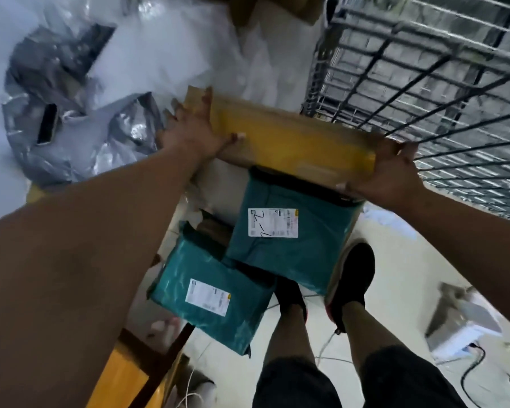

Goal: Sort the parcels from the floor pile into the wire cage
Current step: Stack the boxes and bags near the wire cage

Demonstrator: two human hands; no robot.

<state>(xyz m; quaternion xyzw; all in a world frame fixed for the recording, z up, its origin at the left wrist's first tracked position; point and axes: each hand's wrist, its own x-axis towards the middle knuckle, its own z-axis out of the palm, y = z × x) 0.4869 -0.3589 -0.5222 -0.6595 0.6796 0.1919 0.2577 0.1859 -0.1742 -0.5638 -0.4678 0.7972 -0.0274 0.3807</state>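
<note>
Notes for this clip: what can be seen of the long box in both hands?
The box is long and narrow, brown cardboard with a glossy yellow tape band along its top. It lies slanted, its right end nearer, beside the wire cage, its near edge overlapping a teal parcel. The left hand grips its left end, the right hand its right end. No label shows.
</note>
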